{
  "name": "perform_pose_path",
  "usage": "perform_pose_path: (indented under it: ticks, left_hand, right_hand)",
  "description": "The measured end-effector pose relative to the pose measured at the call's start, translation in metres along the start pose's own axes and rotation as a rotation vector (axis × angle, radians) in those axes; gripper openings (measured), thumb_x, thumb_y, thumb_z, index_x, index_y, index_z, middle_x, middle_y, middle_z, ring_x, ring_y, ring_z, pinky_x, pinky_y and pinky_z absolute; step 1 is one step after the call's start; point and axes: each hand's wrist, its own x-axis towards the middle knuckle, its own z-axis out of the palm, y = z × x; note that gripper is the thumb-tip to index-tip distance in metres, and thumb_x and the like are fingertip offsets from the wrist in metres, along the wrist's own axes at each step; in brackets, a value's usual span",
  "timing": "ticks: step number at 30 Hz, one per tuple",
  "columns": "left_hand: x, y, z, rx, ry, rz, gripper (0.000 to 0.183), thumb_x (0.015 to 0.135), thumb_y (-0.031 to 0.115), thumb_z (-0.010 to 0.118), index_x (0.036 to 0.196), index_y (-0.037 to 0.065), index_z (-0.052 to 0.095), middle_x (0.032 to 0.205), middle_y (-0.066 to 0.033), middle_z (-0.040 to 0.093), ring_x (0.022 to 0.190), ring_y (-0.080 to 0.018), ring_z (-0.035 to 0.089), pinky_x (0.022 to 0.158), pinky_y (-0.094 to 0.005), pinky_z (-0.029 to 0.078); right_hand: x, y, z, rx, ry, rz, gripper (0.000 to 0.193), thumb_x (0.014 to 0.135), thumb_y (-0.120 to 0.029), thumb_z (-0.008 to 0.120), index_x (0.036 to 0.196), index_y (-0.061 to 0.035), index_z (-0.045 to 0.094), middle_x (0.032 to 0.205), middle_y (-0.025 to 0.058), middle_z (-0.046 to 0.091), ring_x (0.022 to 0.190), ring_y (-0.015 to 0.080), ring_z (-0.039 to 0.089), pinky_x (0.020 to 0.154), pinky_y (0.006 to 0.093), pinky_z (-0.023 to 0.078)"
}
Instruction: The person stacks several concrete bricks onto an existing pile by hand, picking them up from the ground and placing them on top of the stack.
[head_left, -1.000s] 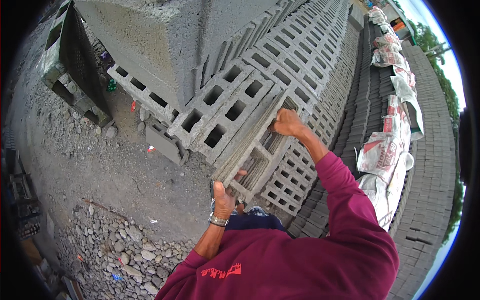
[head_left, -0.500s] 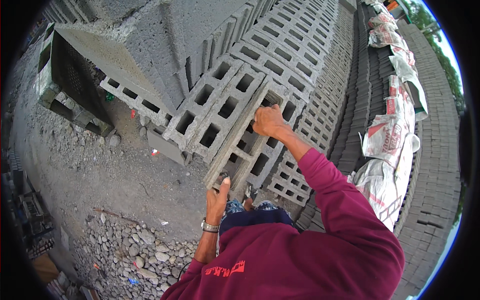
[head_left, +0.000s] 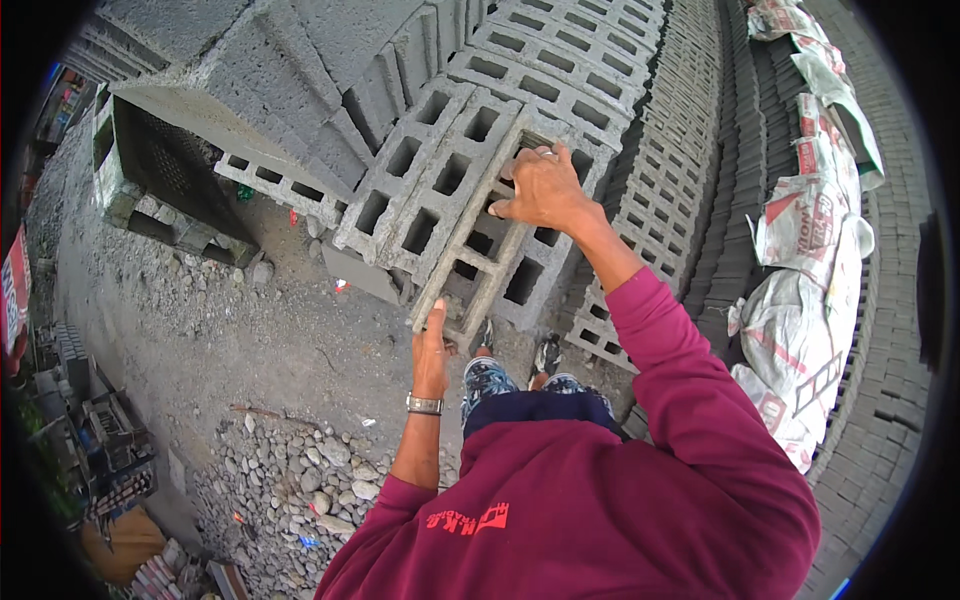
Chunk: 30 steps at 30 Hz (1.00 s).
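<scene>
Grey concrete makes up the block in the head view, held at its 2 ends by the hands. The left hand grips the near end, thumb on its edge; the right hand bends over the far end, fingers at an opening. Beside the block on the left are other blocks; I cannot tell whether it rests on anything. Sacks lie farther right, stones lower left.
</scene>
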Motion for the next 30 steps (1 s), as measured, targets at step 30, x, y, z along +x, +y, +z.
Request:
perform_pose_path:
  ticks: [30]
  left_hand:
    - [0.027,0.08,0.021,1.765,0.267,0.445,0.062,0.069,0.042,0.086,0.101,-0.007,0.066,0.102,-0.0314,0.068,0.101,-0.0449,0.066,0.088,-0.0489,0.052]
  right_hand:
    - [-0.644,0.221,0.277,1.17,-0.053,1.606,0.032,0.085,-0.027,0.064,0.099,0.0005,0.072,0.079,0.013,0.072,0.066,0.0248,0.068,0.054,0.0416,0.048]
